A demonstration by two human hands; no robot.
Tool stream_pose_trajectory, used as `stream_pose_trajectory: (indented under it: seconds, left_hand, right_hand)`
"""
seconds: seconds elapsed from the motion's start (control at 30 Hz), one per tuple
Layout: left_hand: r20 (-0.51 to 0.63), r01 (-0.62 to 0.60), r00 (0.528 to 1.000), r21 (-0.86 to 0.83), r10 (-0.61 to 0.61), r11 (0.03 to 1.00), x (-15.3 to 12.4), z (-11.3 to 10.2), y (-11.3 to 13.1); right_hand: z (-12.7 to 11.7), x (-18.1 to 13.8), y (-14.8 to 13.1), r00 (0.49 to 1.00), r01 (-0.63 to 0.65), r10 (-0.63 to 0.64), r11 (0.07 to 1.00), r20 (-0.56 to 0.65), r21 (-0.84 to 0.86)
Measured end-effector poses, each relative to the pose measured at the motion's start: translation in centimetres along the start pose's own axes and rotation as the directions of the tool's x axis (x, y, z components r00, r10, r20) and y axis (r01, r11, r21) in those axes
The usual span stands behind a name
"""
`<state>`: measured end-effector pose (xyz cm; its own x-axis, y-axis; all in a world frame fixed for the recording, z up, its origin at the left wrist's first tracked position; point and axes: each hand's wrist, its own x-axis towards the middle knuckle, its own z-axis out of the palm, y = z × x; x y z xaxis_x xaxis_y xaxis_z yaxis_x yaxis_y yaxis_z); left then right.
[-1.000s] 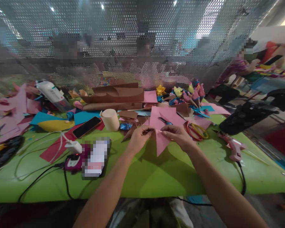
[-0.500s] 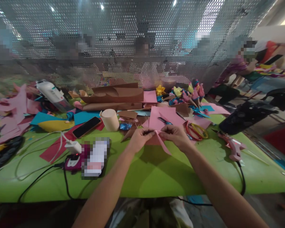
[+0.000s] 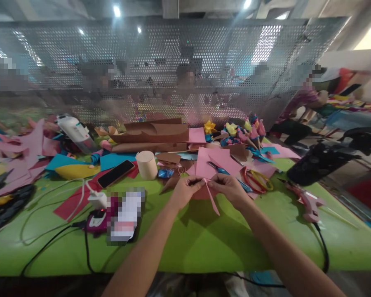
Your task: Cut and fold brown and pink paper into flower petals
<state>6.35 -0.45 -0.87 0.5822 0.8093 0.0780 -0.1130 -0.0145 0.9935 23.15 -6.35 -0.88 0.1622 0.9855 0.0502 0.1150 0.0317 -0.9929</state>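
Observation:
A narrow pink paper strip [image 3: 212, 201] is pinched between my two hands above the green table [image 3: 222, 243], its pointed end hanging down towards me. My left hand [image 3: 187, 190] closes thumb and fingers on the strip's upper end. From the other side my right hand [image 3: 228, 187] grips the same end, so the pinched part is mostly hidden. Just beyond the hands lie pink paper sheets [image 3: 204, 161] with blue-handled scissors [image 3: 221, 169] on them. Red and yellow scissors [image 3: 256, 181] rest right of my right hand.
A pink glue gun [image 3: 309, 202] with a black cable lies at the right. On the left are a phone with a lit screen [image 3: 126, 216], a dark phone [image 3: 116, 174] and a purple power strip [image 3: 97, 220]. A paper roll [image 3: 146, 165] stands further back, near colourful paper flowers [image 3: 250, 130].
The view has tilted up, so the scene sits lower in the picture. Both hands still pinch the pink strip; its hanging end has turned and looks narrower and steeper.

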Motion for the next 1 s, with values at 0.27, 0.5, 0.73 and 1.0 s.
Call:
stream_pose_trajectory:
  seconds: [0.27, 0.5, 0.73, 1.0]
  left_hand:
    - [-0.095, 0.072, 0.992, -0.163, -0.089, 0.984, 0.3, -0.3, -0.5]
    - [-0.023, 0.077, 0.996, -0.137, -0.081, 0.988, 0.1, -0.2, -0.1]
    - [-0.122, 0.101, 0.983, -0.261, -0.137, 0.960, 0.5, -0.5, -0.6]
    - [-0.184, 0.153, 0.939, -0.533, -0.291, 0.832, 0.8, -1.0, -0.8]
  right_hand:
    - [0.0, -0.3, -0.1, 0.999, -0.007, 0.005, 0.999, 0.045, 0.045]
    - [-0.2, -0.1, -0.1, 1.000, -0.025, 0.025, 1.000, 0.009, 0.009]
    - [-0.6, -0.1, -0.4, 0.999, -0.022, 0.025, 0.994, -0.035, 0.106]
    - [-1.1, -0.2, -0.1, 0.989, 0.128, -0.118, 0.986, -0.091, 0.111]
